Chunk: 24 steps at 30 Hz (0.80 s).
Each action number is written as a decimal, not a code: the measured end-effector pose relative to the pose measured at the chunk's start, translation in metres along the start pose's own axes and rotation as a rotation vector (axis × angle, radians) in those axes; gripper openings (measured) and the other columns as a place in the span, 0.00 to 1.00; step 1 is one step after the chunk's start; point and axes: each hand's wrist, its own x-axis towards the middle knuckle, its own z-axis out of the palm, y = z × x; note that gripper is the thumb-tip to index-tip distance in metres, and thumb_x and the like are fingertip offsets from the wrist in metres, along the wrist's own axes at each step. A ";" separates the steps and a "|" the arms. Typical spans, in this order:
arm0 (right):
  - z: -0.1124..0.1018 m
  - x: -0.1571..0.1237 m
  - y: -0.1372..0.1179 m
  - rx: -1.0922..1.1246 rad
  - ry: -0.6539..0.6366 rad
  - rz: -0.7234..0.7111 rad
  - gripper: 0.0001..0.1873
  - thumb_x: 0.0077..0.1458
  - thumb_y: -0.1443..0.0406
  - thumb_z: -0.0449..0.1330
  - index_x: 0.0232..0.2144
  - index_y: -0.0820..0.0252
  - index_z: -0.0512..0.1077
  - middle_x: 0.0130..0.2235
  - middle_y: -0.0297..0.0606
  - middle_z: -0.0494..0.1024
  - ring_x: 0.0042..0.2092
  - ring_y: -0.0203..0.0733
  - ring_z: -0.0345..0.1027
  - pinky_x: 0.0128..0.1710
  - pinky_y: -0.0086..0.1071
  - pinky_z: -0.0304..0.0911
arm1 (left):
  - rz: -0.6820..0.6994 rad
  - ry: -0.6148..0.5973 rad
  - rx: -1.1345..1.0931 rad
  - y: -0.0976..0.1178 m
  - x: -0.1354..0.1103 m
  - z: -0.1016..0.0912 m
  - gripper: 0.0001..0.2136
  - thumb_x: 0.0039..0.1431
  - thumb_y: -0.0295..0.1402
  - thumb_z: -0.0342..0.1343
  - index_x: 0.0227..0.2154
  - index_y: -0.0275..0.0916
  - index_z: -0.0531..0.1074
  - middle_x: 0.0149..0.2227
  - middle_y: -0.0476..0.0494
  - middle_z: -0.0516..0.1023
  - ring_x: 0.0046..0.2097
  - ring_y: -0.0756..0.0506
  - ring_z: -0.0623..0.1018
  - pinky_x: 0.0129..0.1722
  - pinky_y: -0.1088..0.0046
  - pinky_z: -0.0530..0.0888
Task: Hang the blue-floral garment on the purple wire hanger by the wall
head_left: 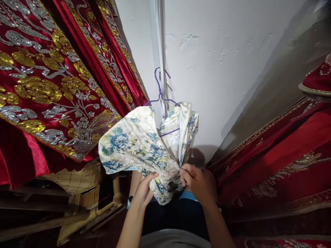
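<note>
A cream garment with blue and green flowers (137,144) hangs bunched on a purple wire hanger (160,96), whose hook sits on a white strip on the wall. My left hand (144,189) grips the lower folds of the fabric from underneath, fingers curled. My right hand (195,181) pinches the cloth at its lower right edge. Both hands are close together just below the bundle.
Red garments with gold and silver embroidery (46,79) hang at the left. More red embroidered cloth (279,162) lies at the right. A white wall (219,69) is straight ahead. A wooden chair with a woven cushion (77,179) stands at the lower left.
</note>
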 end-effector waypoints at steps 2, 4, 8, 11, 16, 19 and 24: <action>-0.001 -0.002 0.001 -0.006 -0.002 0.025 0.10 0.59 0.64 0.56 0.25 0.58 0.67 0.18 0.27 0.64 0.23 0.34 0.55 0.26 0.29 0.52 | -0.009 0.055 -0.004 0.005 0.003 0.001 0.24 0.39 0.33 0.70 0.44 0.40 0.75 0.36 0.42 0.81 0.49 0.34 0.80 0.49 0.59 0.77; 0.000 -0.002 0.003 -0.021 -0.026 0.044 0.10 0.60 0.62 0.57 0.27 0.59 0.69 0.19 0.28 0.65 0.23 0.33 0.56 0.25 0.29 0.50 | 0.015 0.092 0.009 0.008 0.007 0.001 0.23 0.40 0.36 0.70 0.42 0.39 0.74 0.37 0.41 0.80 0.50 0.34 0.79 0.50 0.61 0.75; 0.008 -0.002 0.007 -0.027 -0.049 0.044 0.13 0.61 0.59 0.58 0.27 0.60 0.70 0.20 0.29 0.66 0.24 0.34 0.58 0.25 0.29 0.51 | 0.314 0.267 0.186 0.005 0.013 -0.002 0.23 0.47 0.36 0.68 0.46 0.40 0.70 0.46 0.42 0.75 0.53 0.39 0.74 0.52 0.67 0.71; 0.012 -0.002 0.006 -0.013 -0.048 0.032 0.14 0.61 0.58 0.59 0.27 0.60 0.71 0.20 0.30 0.67 0.24 0.34 0.60 0.25 0.30 0.52 | 0.659 0.403 0.302 0.000 0.008 -0.004 0.25 0.51 0.34 0.66 0.52 0.43 0.65 0.50 0.44 0.68 0.52 0.44 0.71 0.53 0.69 0.68; 0.020 -0.003 -0.001 0.053 -0.052 0.051 0.16 0.60 0.55 0.61 0.27 0.60 0.72 0.19 0.30 0.67 0.22 0.33 0.57 0.24 0.30 0.52 | 1.063 0.229 0.498 -0.002 -0.016 0.009 0.16 0.57 0.29 0.63 0.47 0.43 0.67 0.48 0.43 0.67 0.52 0.43 0.70 0.55 0.67 0.67; 0.025 -0.002 -0.004 0.102 -0.101 0.054 0.15 0.57 0.54 0.63 0.29 0.61 0.73 0.21 0.30 0.69 0.21 0.33 0.58 0.23 0.29 0.51 | 0.857 -0.066 0.667 -0.006 -0.026 0.018 0.12 0.59 0.30 0.60 0.46 0.42 0.70 0.46 0.40 0.70 0.51 0.40 0.72 0.54 0.64 0.67; 0.031 -0.003 -0.010 0.061 -0.116 0.044 0.14 0.56 0.55 0.64 0.28 0.61 0.74 0.21 0.31 0.70 0.22 0.33 0.58 0.23 0.28 0.51 | 0.697 -0.119 0.658 -0.023 -0.025 0.019 0.07 0.62 0.31 0.56 0.42 0.40 0.70 0.39 0.43 0.72 0.43 0.44 0.73 0.45 0.70 0.69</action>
